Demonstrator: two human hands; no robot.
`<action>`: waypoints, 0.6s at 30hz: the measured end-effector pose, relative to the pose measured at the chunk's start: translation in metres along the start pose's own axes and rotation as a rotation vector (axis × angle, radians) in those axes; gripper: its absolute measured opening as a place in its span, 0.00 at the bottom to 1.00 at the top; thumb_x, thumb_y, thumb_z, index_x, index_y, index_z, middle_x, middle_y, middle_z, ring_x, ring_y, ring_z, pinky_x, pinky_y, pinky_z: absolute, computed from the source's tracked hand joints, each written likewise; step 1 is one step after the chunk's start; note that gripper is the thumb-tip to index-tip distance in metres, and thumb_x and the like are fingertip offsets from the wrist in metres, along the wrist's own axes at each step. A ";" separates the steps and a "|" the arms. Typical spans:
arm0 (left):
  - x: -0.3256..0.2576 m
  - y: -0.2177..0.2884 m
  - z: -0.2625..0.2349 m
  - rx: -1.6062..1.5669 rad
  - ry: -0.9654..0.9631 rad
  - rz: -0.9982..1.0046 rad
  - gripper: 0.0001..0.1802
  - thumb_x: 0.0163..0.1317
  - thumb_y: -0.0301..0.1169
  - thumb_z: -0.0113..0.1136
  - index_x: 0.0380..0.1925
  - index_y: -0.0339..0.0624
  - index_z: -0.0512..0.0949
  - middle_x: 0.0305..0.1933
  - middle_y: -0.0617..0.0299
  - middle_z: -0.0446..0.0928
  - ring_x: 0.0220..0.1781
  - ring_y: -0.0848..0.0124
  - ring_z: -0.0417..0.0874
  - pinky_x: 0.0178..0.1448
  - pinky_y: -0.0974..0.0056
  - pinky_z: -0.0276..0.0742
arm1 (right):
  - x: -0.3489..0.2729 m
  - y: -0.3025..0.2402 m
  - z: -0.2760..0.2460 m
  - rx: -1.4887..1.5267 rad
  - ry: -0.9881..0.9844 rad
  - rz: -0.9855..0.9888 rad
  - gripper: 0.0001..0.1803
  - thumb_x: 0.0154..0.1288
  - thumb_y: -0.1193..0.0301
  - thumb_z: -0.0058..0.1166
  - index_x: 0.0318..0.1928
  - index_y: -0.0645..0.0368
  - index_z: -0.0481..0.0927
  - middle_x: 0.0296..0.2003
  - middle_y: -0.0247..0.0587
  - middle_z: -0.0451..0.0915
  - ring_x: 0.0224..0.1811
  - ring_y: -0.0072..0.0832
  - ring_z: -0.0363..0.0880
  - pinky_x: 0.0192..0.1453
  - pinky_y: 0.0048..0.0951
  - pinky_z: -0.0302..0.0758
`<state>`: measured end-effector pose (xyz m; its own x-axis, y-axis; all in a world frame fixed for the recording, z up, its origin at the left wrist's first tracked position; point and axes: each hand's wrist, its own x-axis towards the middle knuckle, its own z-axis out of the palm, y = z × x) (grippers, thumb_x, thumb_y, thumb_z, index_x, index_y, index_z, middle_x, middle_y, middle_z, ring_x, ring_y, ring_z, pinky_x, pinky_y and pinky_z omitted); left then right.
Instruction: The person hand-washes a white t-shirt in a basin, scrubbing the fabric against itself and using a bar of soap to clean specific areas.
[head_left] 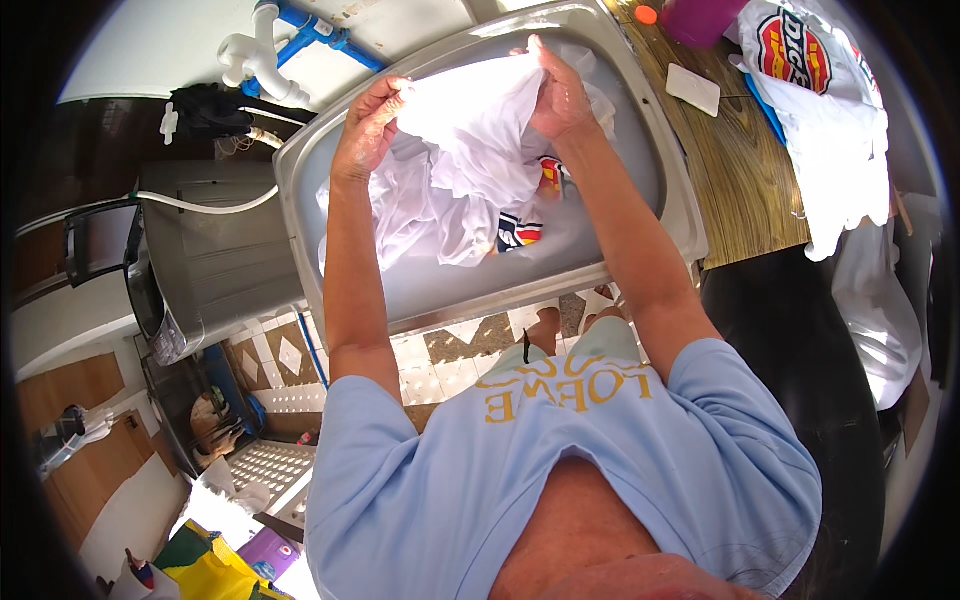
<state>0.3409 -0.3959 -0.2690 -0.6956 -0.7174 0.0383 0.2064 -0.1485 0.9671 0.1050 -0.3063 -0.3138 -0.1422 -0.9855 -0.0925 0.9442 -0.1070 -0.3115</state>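
Observation:
A wet white shirt [455, 170] with a red, blue and yellow print hangs into a metal sink [640, 110] filled with cloudy water. My left hand [368, 125] grips a bunched fold of the shirt at its upper left. At the upper right of the same fold, my right hand [560, 95] is closed on the cloth. The two hands hold the cloth stretched between them above the water, near the far rim of the sink. The lower part of the shirt lies soaked in the water.
A wooden counter [730, 170] to the right carries a white soap bar [693, 89], a purple container [700, 18] and another white printed shirt [820, 110]. White and blue pipes [275, 55] run behind the sink. A grey machine [215, 250] stands left, above patterned floor tiles.

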 end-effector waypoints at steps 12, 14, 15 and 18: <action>-0.001 -0.023 -0.009 0.456 0.397 0.113 0.13 0.66 0.37 0.59 0.30 0.38 0.80 0.26 0.70 0.77 0.26 0.81 0.74 0.30 0.75 0.70 | 0.009 0.028 -0.006 0.216 -0.059 0.234 0.15 0.65 0.63 0.52 0.43 0.64 0.77 0.40 0.45 0.81 0.45 0.38 0.79 0.55 0.42 0.73; 0.006 -0.029 0.016 0.104 0.522 0.159 0.19 0.67 0.43 0.56 0.27 0.38 0.79 0.26 0.66 0.79 0.24 0.79 0.76 0.28 0.75 0.71 | 0.012 0.042 -0.009 0.164 0.153 0.255 0.13 0.64 0.65 0.53 0.42 0.62 0.76 0.37 0.43 0.80 0.44 0.37 0.78 0.53 0.39 0.74; 0.014 -0.023 0.058 -0.178 0.578 0.157 0.22 0.68 0.46 0.54 0.27 0.37 0.78 0.26 0.64 0.80 0.24 0.78 0.77 0.28 0.75 0.72 | 0.013 0.045 -0.014 0.135 0.263 0.260 0.12 0.63 0.66 0.53 0.41 0.62 0.76 0.36 0.42 0.79 0.43 0.36 0.78 0.53 0.38 0.75; 0.016 -0.035 0.164 0.189 0.234 0.210 0.23 0.66 0.46 0.54 0.23 0.37 0.80 0.28 0.60 0.80 0.26 0.74 0.78 0.29 0.69 0.72 | 0.025 0.049 -0.058 0.210 -0.108 0.345 0.08 0.64 0.66 0.53 0.34 0.57 0.72 0.30 0.36 0.75 0.34 0.30 0.73 0.42 0.31 0.73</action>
<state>0.2094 -0.2909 -0.2609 -0.4709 -0.8584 0.2033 0.1819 0.1310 0.9746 0.1299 -0.3289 -0.3863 0.2140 -0.9753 -0.0544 0.9728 0.2179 -0.0790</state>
